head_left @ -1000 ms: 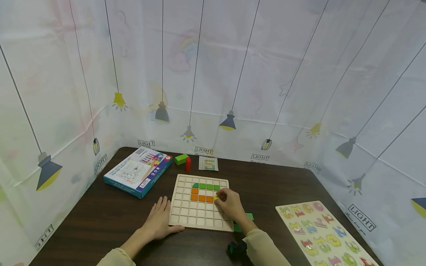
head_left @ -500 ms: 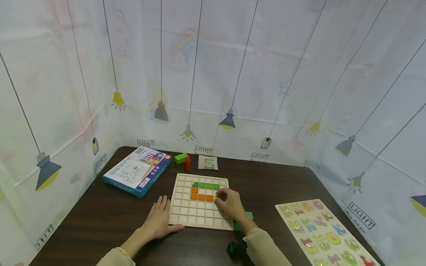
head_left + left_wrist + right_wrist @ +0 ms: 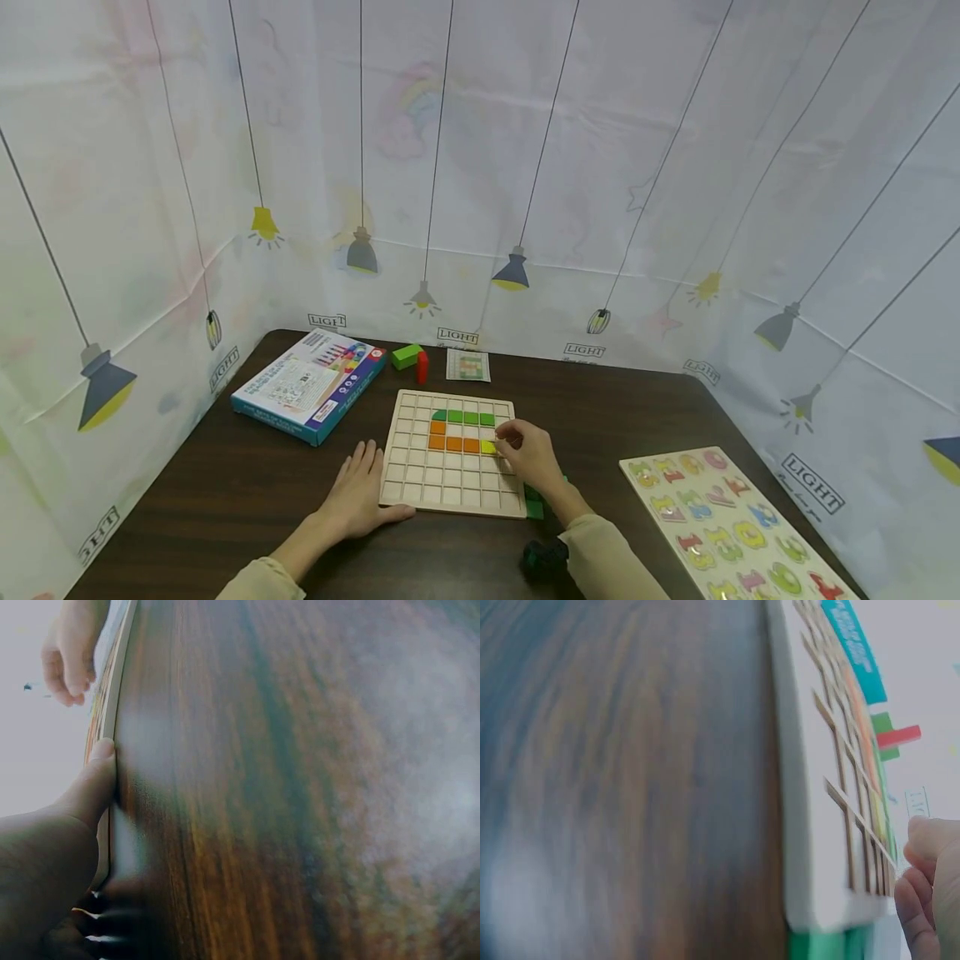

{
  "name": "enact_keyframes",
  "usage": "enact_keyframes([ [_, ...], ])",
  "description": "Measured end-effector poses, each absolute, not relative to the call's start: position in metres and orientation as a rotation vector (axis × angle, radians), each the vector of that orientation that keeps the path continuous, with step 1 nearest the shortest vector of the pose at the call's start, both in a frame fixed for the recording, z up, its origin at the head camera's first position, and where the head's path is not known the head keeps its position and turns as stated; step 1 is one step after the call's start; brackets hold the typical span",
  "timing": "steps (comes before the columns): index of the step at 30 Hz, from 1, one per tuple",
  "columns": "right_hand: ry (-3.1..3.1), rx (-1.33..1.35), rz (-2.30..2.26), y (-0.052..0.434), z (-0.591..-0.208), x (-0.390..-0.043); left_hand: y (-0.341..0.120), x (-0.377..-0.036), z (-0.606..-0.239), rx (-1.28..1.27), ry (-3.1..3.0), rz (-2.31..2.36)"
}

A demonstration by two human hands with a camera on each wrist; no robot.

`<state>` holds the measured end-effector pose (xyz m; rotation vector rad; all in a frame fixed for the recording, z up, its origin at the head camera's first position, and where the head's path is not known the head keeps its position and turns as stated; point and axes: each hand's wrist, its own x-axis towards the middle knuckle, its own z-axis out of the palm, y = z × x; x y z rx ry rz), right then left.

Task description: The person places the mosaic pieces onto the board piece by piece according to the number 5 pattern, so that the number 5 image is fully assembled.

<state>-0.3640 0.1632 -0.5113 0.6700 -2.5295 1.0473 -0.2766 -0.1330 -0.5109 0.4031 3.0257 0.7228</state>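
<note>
A wooden grid board [image 3: 411, 483] lies on the dark table [image 3: 225, 483]. A row of green blocks [image 3: 463, 417] sits in it, and below that an L of orange blocks [image 3: 450, 444]. A yellow block [image 3: 488, 447] fills the cell right of the orange row. My right hand [image 3: 528, 457] rests over the board's right side, its curled fingertips [image 3: 502, 435] pinching the yellow block's right edge. My left hand [image 3: 358, 496] lies flat on the table at the board's front left corner. In the left wrist view its thumb [image 3: 96, 780] presses the board's edge [image 3: 112, 712].
A blue box [image 3: 309, 385] lies at the back left. Behind the board are a loose green block [image 3: 407, 357], a red block [image 3: 423, 367] and a pattern card [image 3: 468, 365]. Green pieces [image 3: 534, 502] lie under my right wrist. A number puzzle board [image 3: 720, 525] sits at the right.
My right hand has drawn slightly right and back, so the whole yellow block now shows in its cell. The left hand has not moved.
</note>
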Motion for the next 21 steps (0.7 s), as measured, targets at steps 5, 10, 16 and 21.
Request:
enact_keyframes([
  [5, -2.529, 0.634, 1.082, 0.187, -0.506, -0.360, -0.133, -0.277, -0.512, 0.406, 3.027, 0.722],
  [10, -2.548, 0.591, 1.100, 0.209, -0.502, -0.355, -0.134, -0.276, -0.511, 0.429, 3.042, 0.717],
  [16, -2.598, 0.525, 1.077, 0.228, -0.502, -0.345, -0.135, -0.277, -0.511, 0.426, 3.037, 0.709],
  [21, -2.617, 0.490, 1.040, 0.243, -0.504, -0.337, -0.133, -0.277, -0.512, 0.422, 3.032, 0.710],
])
